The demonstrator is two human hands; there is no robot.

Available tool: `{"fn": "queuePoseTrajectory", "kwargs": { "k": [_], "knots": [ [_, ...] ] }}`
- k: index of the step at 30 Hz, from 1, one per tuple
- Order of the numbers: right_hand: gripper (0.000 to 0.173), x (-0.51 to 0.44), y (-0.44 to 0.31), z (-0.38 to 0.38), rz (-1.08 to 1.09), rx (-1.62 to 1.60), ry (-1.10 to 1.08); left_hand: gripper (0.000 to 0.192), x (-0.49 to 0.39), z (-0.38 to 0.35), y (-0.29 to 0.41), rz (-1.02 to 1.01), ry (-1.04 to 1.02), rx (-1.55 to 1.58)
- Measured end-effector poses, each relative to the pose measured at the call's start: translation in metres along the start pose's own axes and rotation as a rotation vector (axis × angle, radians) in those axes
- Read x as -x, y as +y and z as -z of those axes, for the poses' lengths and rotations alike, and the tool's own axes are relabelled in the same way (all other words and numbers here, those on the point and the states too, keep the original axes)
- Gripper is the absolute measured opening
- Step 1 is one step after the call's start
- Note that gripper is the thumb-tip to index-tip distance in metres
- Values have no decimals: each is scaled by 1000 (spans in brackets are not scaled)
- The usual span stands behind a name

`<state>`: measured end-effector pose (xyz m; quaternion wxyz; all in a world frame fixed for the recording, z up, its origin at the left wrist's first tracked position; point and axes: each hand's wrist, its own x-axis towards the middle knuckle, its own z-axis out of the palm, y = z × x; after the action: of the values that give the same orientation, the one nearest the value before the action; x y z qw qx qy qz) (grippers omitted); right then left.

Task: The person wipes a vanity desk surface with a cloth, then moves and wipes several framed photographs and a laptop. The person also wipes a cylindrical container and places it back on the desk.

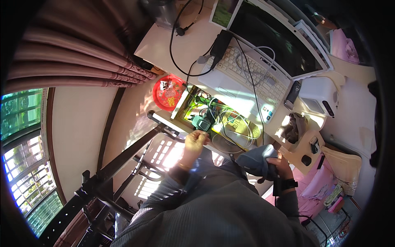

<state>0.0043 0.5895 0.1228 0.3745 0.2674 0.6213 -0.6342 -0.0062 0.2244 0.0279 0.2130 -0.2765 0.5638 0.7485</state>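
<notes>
An open desk drawer point(182, 106) holds tangled cables point(220, 112), and at its front lies a dark grey-green device with a rounded face point(202, 123). My left hand point(195, 142) is at the drawer's front edge, just below that device, fingers bent together; whether it grips anything is unclear. On the right, my right hand point(281, 165) is closed on a blue-grey cloth point(257, 159), which hangs beside the drawer's right front corner. A black band circles my right wrist.
Above the drawer stands a white laptop point(247, 77) with a black power adapter point(222, 46) and cables on it. A white box-shaped device point(318, 95) is at the right. A red round tray point(168, 92) and a black metal frame point(132, 148) are at the left.
</notes>
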Motion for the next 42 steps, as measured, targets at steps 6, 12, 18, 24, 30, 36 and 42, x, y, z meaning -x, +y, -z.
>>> {"fn": "queuePoseTrajectory", "kwargs": {
  "k": [6, 12, 18, 24, 30, 36, 42],
  "knots": [
    [62, 19, 48, 42, -154, -155, 43, 18, -17, 91, -46, 68, 567, -165],
    [79, -16, 89, 25, -41, 149, 135, 19, -45, 107, -56, -899, -102, -1053],
    [57, -45, 78, 16, -33, 394, 62, 21, -57, 92, -51, -987, -41, -993],
    [36, -13, 24, 15, 110, -11, 116, 5, -64, 78, -28, -772, -67, -1061],
    [27, -1, -5, 29, 231, 100, 275, 10, -84, 66, -18, -865, -66, -904],
    [29, -7, -7, 35, 260, -72, 479, 15, -111, 56, -20, -389, -192, -430],
    [28, -16, -7, 30, 332, -106, 489, 10, -134, 41, -8, 182, -164, 357]
  ]
}}
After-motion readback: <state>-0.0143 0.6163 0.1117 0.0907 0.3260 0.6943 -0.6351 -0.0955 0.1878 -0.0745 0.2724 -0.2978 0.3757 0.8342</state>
